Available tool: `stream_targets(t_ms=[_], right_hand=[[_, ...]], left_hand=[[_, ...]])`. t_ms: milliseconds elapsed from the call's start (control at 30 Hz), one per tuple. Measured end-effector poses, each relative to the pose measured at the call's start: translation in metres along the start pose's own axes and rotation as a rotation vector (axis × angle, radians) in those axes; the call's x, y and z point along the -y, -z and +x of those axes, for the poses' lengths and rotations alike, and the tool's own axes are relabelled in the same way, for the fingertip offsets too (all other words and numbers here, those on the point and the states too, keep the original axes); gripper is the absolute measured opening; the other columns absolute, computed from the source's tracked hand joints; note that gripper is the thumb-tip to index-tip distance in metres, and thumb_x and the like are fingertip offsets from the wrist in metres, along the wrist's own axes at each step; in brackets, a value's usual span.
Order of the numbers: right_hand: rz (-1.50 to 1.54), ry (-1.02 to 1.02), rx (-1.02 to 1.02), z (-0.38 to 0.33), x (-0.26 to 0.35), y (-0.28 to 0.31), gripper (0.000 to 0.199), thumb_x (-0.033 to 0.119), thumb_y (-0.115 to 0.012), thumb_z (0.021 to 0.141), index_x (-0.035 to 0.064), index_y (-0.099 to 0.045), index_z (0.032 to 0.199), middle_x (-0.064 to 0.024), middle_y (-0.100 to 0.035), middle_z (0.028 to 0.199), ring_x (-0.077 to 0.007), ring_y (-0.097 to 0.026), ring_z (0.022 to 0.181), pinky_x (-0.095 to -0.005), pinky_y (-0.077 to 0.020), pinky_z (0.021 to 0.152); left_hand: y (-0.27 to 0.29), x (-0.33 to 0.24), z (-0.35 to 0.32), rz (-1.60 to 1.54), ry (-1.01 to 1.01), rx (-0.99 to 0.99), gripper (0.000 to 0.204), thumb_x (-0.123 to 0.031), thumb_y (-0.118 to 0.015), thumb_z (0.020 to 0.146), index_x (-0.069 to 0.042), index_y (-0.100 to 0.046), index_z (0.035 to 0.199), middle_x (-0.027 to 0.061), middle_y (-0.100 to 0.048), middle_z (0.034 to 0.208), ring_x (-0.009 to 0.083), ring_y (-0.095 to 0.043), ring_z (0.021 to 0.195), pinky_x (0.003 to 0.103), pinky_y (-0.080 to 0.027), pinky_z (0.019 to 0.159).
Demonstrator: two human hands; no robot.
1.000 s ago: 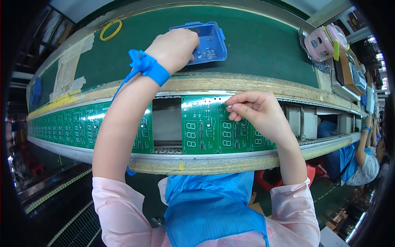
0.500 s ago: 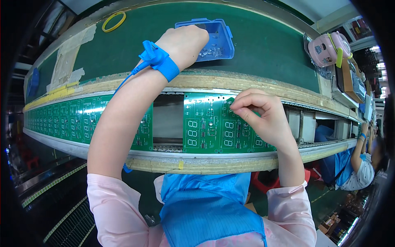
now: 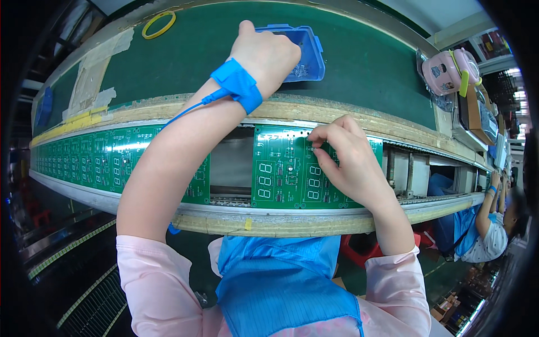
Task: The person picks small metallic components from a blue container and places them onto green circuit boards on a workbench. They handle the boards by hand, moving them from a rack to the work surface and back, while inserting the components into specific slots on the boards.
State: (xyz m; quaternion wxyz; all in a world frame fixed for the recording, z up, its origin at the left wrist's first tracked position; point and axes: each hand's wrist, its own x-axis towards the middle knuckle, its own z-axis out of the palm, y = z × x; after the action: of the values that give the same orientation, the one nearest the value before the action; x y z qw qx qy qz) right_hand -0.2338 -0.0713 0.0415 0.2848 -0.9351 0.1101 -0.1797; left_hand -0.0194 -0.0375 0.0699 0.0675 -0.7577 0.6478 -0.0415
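My left hand (image 3: 268, 60), with a blue wrist strap (image 3: 238, 84) and cord on its wrist, reaches into a blue plastic bin (image 3: 314, 59) holding small clear parts (image 3: 300, 71). Its thumb points up and away; the other fingers curl down out of sight. My right hand (image 3: 345, 157) hovers over the upper part of a green circuit board (image 3: 275, 151) that carries white three-digit displays (image 3: 264, 181). Its thumb and forefinger tips are a little apart, close to the board's surface. Something tiny and pale appears between them, too small to name.
More green circuit boards (image 3: 73, 160) line the rail track to the left. Behind lies a green work surface (image 3: 196, 39) with a yellow tape ring (image 3: 159, 25). A pink container (image 3: 451, 72) and a cardboard box (image 3: 479, 112) stand right. Another person (image 3: 485, 224) works farther along.
My left hand has shifted slightly right over the bin, its thumb now raised. My right hand has moved a little left, and its pinched thumb and forefinger have parted.
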Motion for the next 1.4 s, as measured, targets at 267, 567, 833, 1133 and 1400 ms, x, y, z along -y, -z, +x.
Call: stream_targets(t_ms=[267, 567, 833, 1133, 1400], right_hand=[[-0.089, 0.033, -0.013, 0.0, -0.001, -0.005, 0.021, -0.002, -0.066, 0.077, 0.0045, -0.06, 0.096, -0.0074, -0.062, 0.081, -0.0258, -0.056, 0.082, -0.0381, -0.0444, 0.076], [-0.136, 0.029, -0.007, -0.001, 0.001, -0.005, 0.021, -0.002, -0.066, 0.077, 0.0045, -0.06, 0.096, -0.0076, -0.061, 0.08, -0.0251, -0.056, 0.082, -0.0377, -0.0448, 0.075], [-0.095, 0.004, -0.019, -0.001, -0.001, -0.006, 0.022, -0.001, -0.066, 0.077, 0.0037, -0.059, 0.098, -0.0081, -0.061, 0.081, -0.0253, -0.056, 0.082, -0.038, -0.0449, 0.075], [-0.234, 0.151, -0.003, 0.002, 0.0, -0.009, 0.018, 0.002, -0.064, 0.072, 0.003, -0.058, 0.089, -0.0094, -0.06, 0.075, -0.0259, -0.057, 0.082, -0.0376, -0.045, 0.075], [-0.398, 0.059, 0.095, 0.011, 0.017, 0.007, 0.011, 0.0, -0.061, 0.07, 0.0017, -0.055, 0.078, -0.0122, -0.06, 0.071, -0.0286, -0.06, 0.081, -0.0426, -0.0505, 0.068]], left_hand=[[-0.005, 0.005, 0.004, 0.011, -0.047, -0.046, 0.01, -0.002, -0.067, 0.076, -0.011, -0.07, 0.077, 0.0071, -0.069, 0.081, 0.0236, -0.066, 0.089, 0.043, -0.043, 0.079], [-0.011, 0.004, 0.002, -0.002, -0.083, -0.108, 0.009, -0.002, -0.065, 0.078, -0.011, -0.067, 0.077, 0.0065, -0.067, 0.079, 0.023, -0.065, 0.089, 0.041, -0.043, 0.078], [-0.018, 0.006, 0.002, -0.015, -0.104, -0.154, 0.01, -0.002, -0.063, 0.078, -0.01, -0.066, 0.075, 0.0076, -0.066, 0.077, 0.0242, -0.065, 0.088, 0.041, -0.043, 0.078], [-0.015, 0.017, 0.001, -0.039, -0.122, -0.185, 0.011, -0.002, -0.062, 0.078, -0.008, -0.071, 0.077, 0.0084, -0.067, 0.081, 0.0263, -0.063, 0.092, 0.042, -0.046, 0.083], [0.022, 0.021, -0.036, -0.431, -0.334, -0.493, 0.008, -0.001, -0.067, 0.073, -0.001, -0.067, 0.081, 0.0111, -0.063, 0.082, 0.0289, -0.061, 0.085, 0.038, -0.05, 0.076]])
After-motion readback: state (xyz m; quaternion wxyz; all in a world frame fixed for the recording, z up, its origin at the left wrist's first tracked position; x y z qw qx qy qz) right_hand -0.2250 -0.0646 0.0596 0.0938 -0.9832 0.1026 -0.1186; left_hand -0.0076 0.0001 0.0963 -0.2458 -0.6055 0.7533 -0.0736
